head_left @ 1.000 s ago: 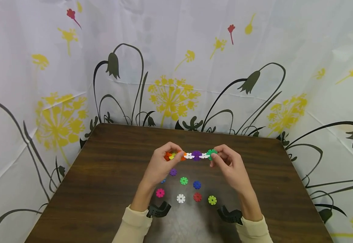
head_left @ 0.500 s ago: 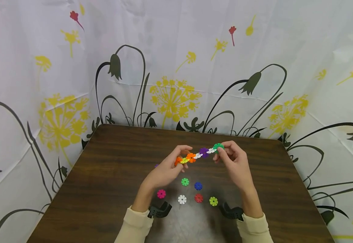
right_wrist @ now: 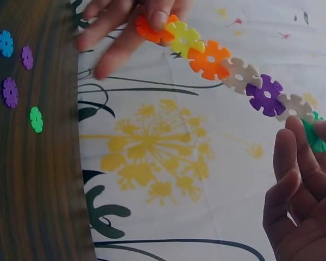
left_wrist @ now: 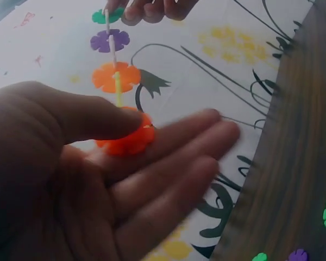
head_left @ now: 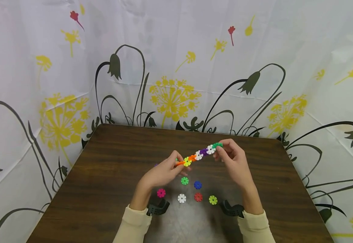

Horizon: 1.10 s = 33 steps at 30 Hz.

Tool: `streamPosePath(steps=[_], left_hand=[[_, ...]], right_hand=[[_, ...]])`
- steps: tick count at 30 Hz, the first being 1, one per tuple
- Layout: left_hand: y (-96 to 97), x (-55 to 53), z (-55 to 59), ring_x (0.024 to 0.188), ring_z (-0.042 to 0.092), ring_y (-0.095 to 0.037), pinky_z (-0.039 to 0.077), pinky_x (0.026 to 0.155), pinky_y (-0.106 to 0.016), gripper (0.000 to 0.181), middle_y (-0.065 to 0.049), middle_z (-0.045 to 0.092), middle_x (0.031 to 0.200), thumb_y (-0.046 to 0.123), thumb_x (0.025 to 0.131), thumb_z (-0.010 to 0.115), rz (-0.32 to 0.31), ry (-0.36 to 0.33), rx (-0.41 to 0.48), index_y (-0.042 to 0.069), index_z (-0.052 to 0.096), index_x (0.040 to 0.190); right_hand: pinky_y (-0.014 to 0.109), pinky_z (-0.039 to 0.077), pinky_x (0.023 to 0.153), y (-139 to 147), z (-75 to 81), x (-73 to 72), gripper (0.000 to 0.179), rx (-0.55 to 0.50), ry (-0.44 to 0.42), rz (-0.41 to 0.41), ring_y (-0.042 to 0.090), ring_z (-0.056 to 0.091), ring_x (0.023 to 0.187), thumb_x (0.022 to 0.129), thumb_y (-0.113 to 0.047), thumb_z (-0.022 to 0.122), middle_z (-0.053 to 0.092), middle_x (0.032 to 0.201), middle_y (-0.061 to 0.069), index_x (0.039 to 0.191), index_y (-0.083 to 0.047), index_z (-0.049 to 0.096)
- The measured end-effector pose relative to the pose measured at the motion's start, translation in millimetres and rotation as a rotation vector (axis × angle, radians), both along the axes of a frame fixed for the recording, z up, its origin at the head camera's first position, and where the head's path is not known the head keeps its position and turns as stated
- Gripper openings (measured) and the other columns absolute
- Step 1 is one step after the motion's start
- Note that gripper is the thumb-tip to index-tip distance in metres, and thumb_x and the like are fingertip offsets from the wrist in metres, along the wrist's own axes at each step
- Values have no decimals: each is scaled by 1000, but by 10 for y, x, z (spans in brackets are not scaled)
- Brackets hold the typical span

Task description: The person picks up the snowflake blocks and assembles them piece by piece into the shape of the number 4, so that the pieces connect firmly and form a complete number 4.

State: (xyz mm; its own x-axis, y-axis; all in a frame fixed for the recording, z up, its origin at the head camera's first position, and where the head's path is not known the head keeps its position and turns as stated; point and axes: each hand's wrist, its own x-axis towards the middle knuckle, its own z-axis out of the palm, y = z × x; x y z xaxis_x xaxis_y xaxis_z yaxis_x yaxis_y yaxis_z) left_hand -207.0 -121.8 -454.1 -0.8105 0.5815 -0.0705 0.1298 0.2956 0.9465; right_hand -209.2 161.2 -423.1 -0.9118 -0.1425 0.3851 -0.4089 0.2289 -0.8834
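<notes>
A chain of interlocked plastic snowflake discs hangs between my hands over the table, sloping up to the right in the head view. Its colours run orange, yellow, orange, white, purple [right_wrist: 266, 95], white and green. My left hand [head_left: 162, 172] pinches the orange end disc [left_wrist: 131, 142] between thumb and index finger, its other fingers stretched out. At the upper end, my right hand [head_left: 234, 161] pinches the green disc [right_wrist: 317, 139], which the thumb and fingers partly cover. Neighbouring discs sit at an angle to each other, slotted edge into edge.
Loose discs lie on the dark wooden table [head_left: 103, 189] below the hands: pink [head_left: 161, 193], white [head_left: 181, 198], red [head_left: 198, 197], yellow-green [head_left: 213, 200], blue [head_left: 198, 185] and green [head_left: 184, 181]. More show in the right wrist view, including purple [right_wrist: 10, 92]. A flower-printed curtain [head_left: 176, 67] hangs behind.
The chain has gone from level to slanted, its green end raised to the right by my right hand. My left hand has lowered and slid back to the orange end disc, uncovering the yellow one.
</notes>
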Motion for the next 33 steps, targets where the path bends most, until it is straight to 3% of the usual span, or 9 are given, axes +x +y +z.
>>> streamPosePath(steps=[4,7,9,17,22,26,33], left_hand=[[-4,-2,16,105,73,-20,58,95,-40,11,-6,76,121,21,112,59,-2,98,-124,12,53,112],[-12,-12,15,97,64,-14,53,83,-31,8,-1,72,110,22,108,68,17,198,-157,16,64,106],[-14,-20,16,93,62,-14,52,81,-28,6,2,68,103,22,105,72,35,230,-148,18,68,101],[-51,-45,-5,78,60,-16,50,68,-25,5,2,69,92,21,104,73,78,212,-90,16,74,103],[-79,-51,2,71,56,-14,46,61,-26,5,1,69,91,23,104,73,120,229,-85,18,75,106],[-97,-66,2,71,54,-13,45,61,-26,4,0,68,89,23,105,72,158,254,-72,20,75,106],[-111,-74,11,72,52,-15,43,63,-24,4,-6,67,86,23,105,72,253,291,-4,24,76,106]], right_hand=[[25,58,71,17,3,-9,11,3,-25,34,26,71,78,109,-10,63,72,89,9,115,-2,66],[25,58,72,9,13,-14,11,10,-30,61,24,71,77,109,-9,62,71,89,8,115,0,65],[24,58,71,9,16,-13,10,11,-28,60,22,71,76,109,-9,62,71,88,7,115,-1,65],[24,58,69,13,24,-4,10,-5,1,45,25,70,73,110,-7,60,71,87,5,115,0,66],[25,57,67,24,22,25,12,-10,25,47,24,69,71,109,-6,60,71,87,14,120,-1,65],[26,56,65,41,-1,31,18,-28,45,44,20,67,68,110,-4,59,69,86,19,128,-2,62],[25,57,63,75,-119,55,17,-90,39,-1,23,62,66,111,-4,57,67,80,12,126,3,61]])
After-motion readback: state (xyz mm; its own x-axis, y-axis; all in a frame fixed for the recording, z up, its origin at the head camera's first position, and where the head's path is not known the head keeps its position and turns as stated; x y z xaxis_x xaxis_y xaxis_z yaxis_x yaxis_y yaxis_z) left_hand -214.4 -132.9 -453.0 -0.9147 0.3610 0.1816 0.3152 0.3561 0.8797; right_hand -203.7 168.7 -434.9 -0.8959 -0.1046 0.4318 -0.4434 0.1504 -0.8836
